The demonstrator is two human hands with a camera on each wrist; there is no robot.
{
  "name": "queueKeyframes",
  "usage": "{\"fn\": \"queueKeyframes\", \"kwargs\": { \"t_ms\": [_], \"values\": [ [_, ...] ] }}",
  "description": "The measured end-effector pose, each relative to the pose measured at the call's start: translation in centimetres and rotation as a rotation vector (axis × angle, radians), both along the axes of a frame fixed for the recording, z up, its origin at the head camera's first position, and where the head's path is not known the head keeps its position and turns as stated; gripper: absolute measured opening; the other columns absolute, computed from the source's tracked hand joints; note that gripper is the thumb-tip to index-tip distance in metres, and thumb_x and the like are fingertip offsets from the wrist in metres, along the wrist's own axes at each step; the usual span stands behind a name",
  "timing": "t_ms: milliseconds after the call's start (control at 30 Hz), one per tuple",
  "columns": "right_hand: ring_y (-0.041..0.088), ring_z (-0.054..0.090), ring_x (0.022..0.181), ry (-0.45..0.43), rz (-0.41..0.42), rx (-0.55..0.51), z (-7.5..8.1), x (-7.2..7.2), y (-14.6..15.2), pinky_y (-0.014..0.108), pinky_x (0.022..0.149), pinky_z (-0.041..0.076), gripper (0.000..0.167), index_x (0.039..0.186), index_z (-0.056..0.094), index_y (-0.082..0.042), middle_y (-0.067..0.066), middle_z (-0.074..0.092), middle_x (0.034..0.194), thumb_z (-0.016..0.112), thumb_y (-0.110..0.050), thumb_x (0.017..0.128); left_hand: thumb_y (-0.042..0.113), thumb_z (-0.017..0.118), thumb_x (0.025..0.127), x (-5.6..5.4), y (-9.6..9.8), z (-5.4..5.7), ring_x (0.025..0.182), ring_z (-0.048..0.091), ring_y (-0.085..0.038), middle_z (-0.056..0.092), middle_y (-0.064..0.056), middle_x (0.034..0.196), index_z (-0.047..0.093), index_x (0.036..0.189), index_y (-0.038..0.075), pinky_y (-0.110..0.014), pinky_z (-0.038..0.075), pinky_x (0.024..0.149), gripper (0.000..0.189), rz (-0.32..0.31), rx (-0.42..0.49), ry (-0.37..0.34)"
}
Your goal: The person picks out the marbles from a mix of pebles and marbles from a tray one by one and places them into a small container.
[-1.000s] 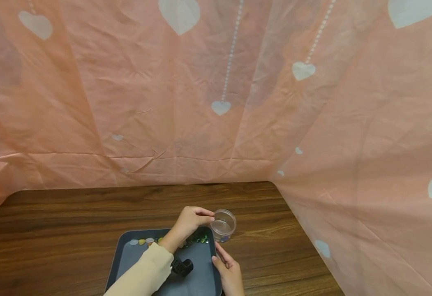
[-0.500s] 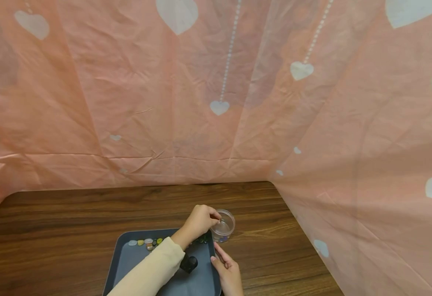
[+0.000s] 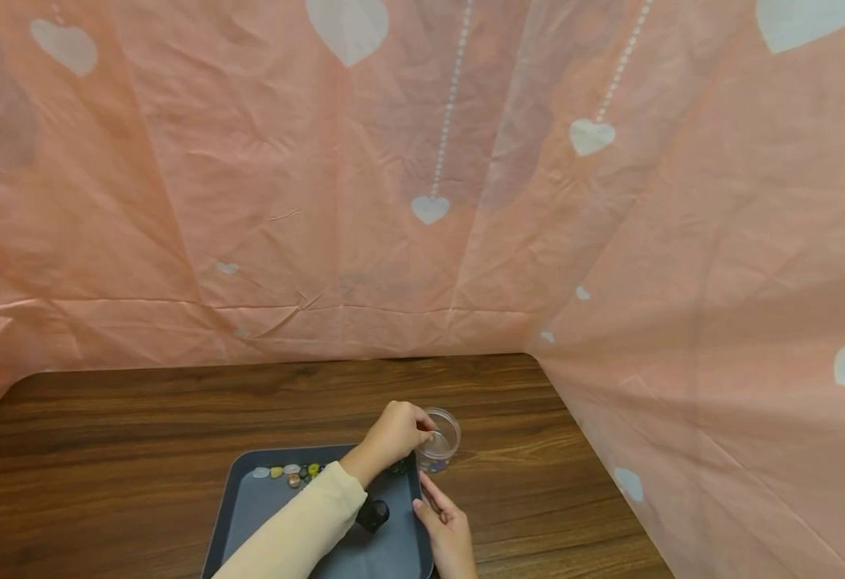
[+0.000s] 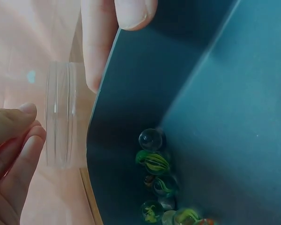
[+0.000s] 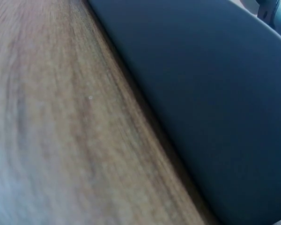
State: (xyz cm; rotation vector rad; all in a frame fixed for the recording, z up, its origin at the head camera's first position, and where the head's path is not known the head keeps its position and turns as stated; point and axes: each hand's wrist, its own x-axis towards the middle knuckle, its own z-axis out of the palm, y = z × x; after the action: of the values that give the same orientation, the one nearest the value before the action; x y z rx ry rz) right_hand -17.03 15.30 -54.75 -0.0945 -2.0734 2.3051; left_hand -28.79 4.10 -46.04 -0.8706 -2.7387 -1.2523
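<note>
In the head view my left hand point(image 3: 395, 432) reaches over the tray, its fingertips at the mouth of a clear round plastic jar point(image 3: 451, 449). The left wrist view shows thumb and fingers bent towards each other beside the jar's rim point(image 4: 61, 140); whether anything is between them is hidden. Blue-purple bits show low in the jar. My right hand point(image 3: 445, 529) pinches the right wall of a dark grey tray point(image 3: 379, 555), thumb inside and fingers outside. Glass marbles point(image 4: 157, 161), green-swirled and clear, lie in the tray's corner.
Several coloured stones point(image 3: 277, 472) line the tray's far side, partly behind the left sleeve point(image 3: 306, 515). A black device point(image 3: 373, 515) sits at the left wrist. The wooden table point(image 3: 140, 410) ends at a pink heart-printed cloth point(image 3: 335, 265) behind and to the right.
My left hand has moved right, from the jar's left rim to over its mouth, then held nearly still. My right hand stays on the tray's wall.
</note>
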Motion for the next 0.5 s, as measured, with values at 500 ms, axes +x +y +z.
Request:
{"fn": "queueKeyframes", "kwargs": {
  "t_ms": [500],
  "values": [
    [-0.007, 0.059, 0.111, 0.014, 0.004, -0.007, 0.4, 0.1, -0.1, 0.014, 0.089, 0.049, 0.050, 0.141, 0.044, 0.012, 0.033, 0.044, 0.145, 0.058, -0.005, 0.096, 0.010, 0.078, 0.083, 1.4, -4.5, 0.2, 0.078, 0.069, -0.012, 0.078, -0.009, 0.092, 0.079, 0.096, 0.005, -0.022, 0.055, 0.066, 0.014, 0.121, 0.271, -0.128]
  ]
}}
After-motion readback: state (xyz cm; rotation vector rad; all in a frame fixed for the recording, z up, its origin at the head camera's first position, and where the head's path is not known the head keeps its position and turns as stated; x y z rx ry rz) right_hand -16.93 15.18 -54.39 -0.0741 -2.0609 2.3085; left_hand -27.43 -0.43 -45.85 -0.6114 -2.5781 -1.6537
